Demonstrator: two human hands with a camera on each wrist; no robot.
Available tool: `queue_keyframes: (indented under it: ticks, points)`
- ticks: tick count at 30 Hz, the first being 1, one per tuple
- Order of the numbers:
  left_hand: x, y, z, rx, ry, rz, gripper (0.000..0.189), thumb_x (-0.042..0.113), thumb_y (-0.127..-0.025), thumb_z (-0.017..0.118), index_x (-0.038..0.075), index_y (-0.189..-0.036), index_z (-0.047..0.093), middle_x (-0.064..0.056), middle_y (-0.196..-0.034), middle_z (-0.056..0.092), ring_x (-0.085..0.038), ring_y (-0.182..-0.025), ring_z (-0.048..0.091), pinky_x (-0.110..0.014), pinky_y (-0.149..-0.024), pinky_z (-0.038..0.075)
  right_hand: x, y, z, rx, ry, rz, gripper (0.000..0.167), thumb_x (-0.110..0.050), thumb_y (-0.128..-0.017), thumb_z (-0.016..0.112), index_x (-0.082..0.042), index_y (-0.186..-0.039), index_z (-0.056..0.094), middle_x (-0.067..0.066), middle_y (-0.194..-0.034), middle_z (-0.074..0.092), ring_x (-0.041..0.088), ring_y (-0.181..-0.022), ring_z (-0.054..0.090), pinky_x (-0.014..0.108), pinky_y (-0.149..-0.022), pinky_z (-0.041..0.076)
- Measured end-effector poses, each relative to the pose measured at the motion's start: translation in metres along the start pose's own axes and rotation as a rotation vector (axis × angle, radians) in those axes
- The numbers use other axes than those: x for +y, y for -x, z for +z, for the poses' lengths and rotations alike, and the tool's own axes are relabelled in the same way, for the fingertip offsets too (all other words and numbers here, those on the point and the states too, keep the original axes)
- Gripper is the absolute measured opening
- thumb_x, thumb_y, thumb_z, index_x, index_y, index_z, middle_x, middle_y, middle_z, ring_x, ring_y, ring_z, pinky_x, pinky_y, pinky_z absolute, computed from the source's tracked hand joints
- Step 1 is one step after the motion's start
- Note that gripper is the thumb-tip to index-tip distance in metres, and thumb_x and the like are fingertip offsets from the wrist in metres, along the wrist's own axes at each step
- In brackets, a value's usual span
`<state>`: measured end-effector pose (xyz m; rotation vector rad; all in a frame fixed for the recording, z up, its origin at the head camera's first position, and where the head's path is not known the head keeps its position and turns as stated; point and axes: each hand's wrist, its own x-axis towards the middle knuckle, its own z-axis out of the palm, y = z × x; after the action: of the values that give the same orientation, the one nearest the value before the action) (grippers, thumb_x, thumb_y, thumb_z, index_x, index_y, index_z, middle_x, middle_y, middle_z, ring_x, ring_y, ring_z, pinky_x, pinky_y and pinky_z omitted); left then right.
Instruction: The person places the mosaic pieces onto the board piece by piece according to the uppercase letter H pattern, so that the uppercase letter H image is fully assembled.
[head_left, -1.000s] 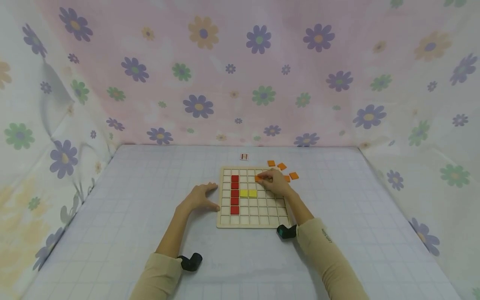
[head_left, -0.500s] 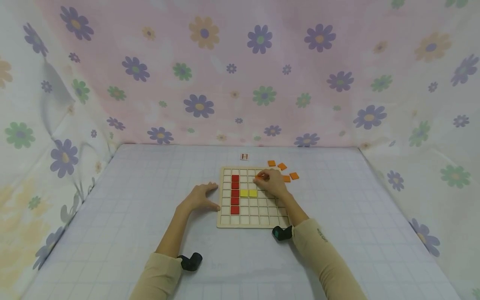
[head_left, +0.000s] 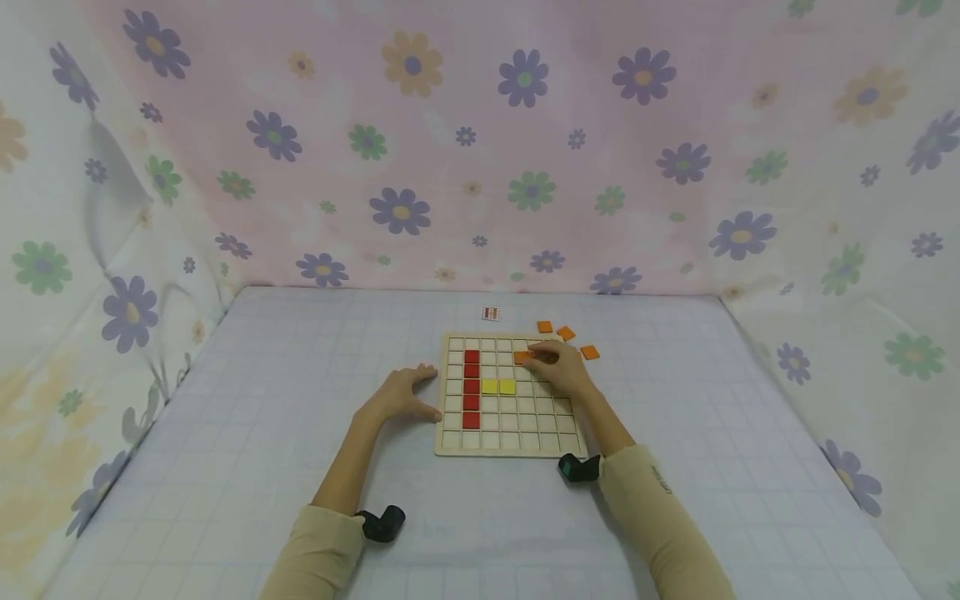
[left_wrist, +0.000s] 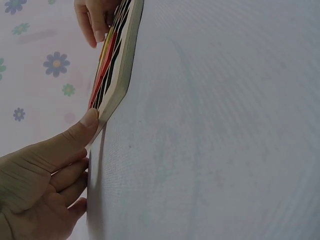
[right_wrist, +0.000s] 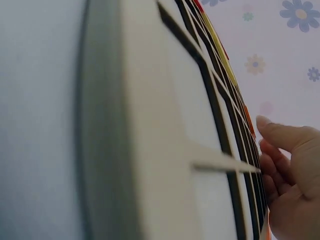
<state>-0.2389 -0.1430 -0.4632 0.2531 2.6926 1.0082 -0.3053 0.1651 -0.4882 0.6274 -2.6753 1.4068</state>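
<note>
A wooden grid board [head_left: 510, 452] holds a column of red tiles [head_left: 471, 387], two yellow tiles [head_left: 498, 387] and an orange tile [head_left: 522, 357] in its upper right part. My right hand [head_left: 564, 368] is over the board's upper right, thumb and index fingertips right at the orange tile. In the right wrist view, the right thumb [right_wrist: 280, 134] and fingers are bent with no tile seen between them. My left hand [head_left: 399, 395] rests at the board's left edge, fingers spread; in the left wrist view its thumb [left_wrist: 75, 135] touches the board's corner.
Several loose orange tiles [head_left: 590, 352] lie beyond the board's upper right corner, one partly hidden behind the right hand. A small printed card [head_left: 491, 313] lies behind the board. Flowered cloth [head_left: 532, 190] hangs around the table.
My right hand lowered the orange tile into the grid, and its fingers have drawn back slightly to the right, showing more of the tile. The left hand stays in place.
</note>
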Motion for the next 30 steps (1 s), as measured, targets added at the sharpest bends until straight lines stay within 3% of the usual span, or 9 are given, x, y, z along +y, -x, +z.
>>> queue_keyframes:
  ticks: [7, 10, 13, 17, 19, 25, 30]
  points:
    - [0.0, -0.001, 0.0, 0.004, -0.003, 0.0, 0.082, 0.025, -0.065, 0.086, 0.003, -0.136, 0.049, -0.017, -0.145, 0.039, -0.032, -0.138, 0.029, -0.048, -0.114, 0.024, 0.008, 0.012, -0.017, 0.158, -0.107, -0.012, 0.026, 0.002, -0.086, 0.064, 0.013, -0.11, 0.062, 0.029, -0.102, 0.064, 0.04, -0.092, 0.063, 0.026, -0.079, 0.055]
    - [-0.001, -0.001, 0.001, 0.002, 0.0, 0.001, 0.082, 0.025, -0.066, 0.086, 0.002, -0.136, 0.049, -0.017, -0.145, 0.039, -0.032, -0.138, 0.029, -0.048, -0.114, 0.024, 0.014, 0.018, -0.028, 0.25, -0.087, 0.033, 0.027, 0.004, -0.085, 0.064, 0.013, -0.11, 0.062, 0.029, -0.103, 0.064, 0.038, -0.092, 0.061, 0.016, -0.078, 0.051]
    - [-0.001, 0.0, 0.002, 0.003, 0.002, 0.0, 0.081, 0.024, -0.066, 0.086, 0.002, -0.135, 0.049, -0.016, -0.145, 0.039, -0.032, -0.138, 0.029, -0.048, -0.114, 0.023, 0.022, 0.024, -0.04, 0.302, -0.038, 0.114, 0.032, 0.001, -0.084, 0.065, 0.011, -0.114, 0.061, 0.029, -0.11, 0.062, 0.038, -0.098, 0.058, 0.022, -0.08, 0.05]
    - [-0.001, 0.001, 0.002, 0.006, 0.008, -0.009, 0.081, 0.024, -0.066, 0.086, 0.002, -0.135, 0.049, -0.016, -0.146, 0.039, -0.031, -0.139, 0.028, -0.047, -0.114, 0.023, 0.031, 0.029, -0.054, 0.28, 0.029, 0.24, 0.043, -0.005, -0.085, 0.063, 0.008, -0.125, 0.054, 0.03, -0.124, 0.051, 0.043, -0.114, 0.048, 0.048, -0.094, 0.046]
    - [0.0, 0.001, 0.002, 0.006, 0.01, -0.012, 0.082, 0.024, -0.066, 0.086, 0.002, -0.136, 0.049, -0.016, -0.146, 0.039, -0.031, -0.139, 0.028, -0.047, -0.114, 0.023, 0.035, 0.03, -0.058, 0.246, 0.057, 0.283, 0.047, -0.006, -0.086, 0.062, 0.008, -0.129, 0.05, 0.031, -0.128, 0.047, 0.045, -0.118, 0.044, 0.055, -0.1, 0.04]
    - [-0.001, 0.001, 0.002, 0.011, 0.011, -0.013, 0.082, 0.025, -0.066, 0.086, 0.002, -0.136, 0.049, -0.015, -0.146, 0.039, -0.03, -0.139, 0.028, -0.047, -0.114, 0.024, 0.042, 0.026, -0.058, 0.217, 0.16, 0.254, 0.046, -0.008, -0.086, 0.063, 0.013, -0.125, 0.051, 0.033, -0.122, 0.053, 0.043, -0.114, 0.048, 0.052, -0.101, 0.039]
    - [-0.001, 0.0, 0.003, 0.009, 0.006, -0.012, 0.082, 0.025, -0.066, 0.086, 0.003, -0.136, 0.049, -0.015, -0.146, 0.039, -0.031, -0.139, 0.028, -0.047, -0.114, 0.024, 0.043, 0.022, -0.055, 0.233, 0.164, 0.25, 0.043, -0.007, -0.082, 0.061, 0.014, -0.119, 0.056, 0.031, -0.116, 0.058, 0.041, -0.109, 0.051, 0.05, -0.098, 0.04]
